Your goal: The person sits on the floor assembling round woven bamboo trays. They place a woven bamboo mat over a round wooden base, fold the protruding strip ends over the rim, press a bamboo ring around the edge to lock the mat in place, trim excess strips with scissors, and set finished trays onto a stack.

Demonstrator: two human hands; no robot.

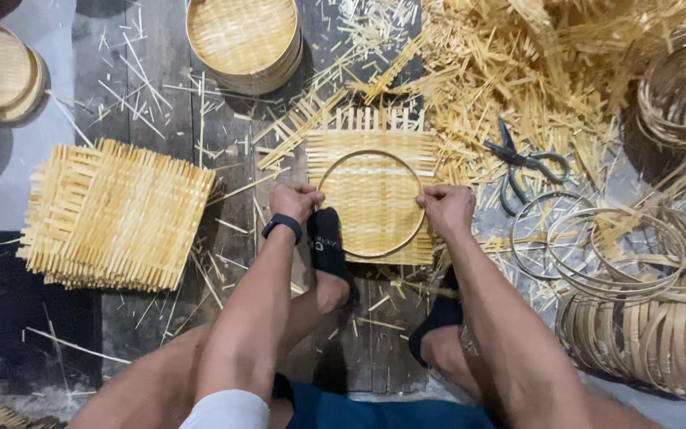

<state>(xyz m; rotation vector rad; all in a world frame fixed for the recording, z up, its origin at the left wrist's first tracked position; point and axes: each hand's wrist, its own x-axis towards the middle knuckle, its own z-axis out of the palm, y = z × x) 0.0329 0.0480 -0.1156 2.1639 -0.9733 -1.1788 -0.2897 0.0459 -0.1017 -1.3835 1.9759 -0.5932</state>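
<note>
Left hand (pixel 295 200): clamped on bamboo ring (pixel 371 203) at nine o'clock
Right hand (pixel 446 208): gripping ring at three o'clock
Ring: encloses woven mat (pixel 371 135)
Finished trays (pixel 241 36): stacked, twelve o'clock

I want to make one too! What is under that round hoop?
A square woven bamboo mat lies under the round hoop, both hands pressing its sides. The mat hides the floor beneath it.

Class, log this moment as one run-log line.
left hand: grips hoop | right hand: grips hoop | hoop on woven mat | foot on mat
</note>
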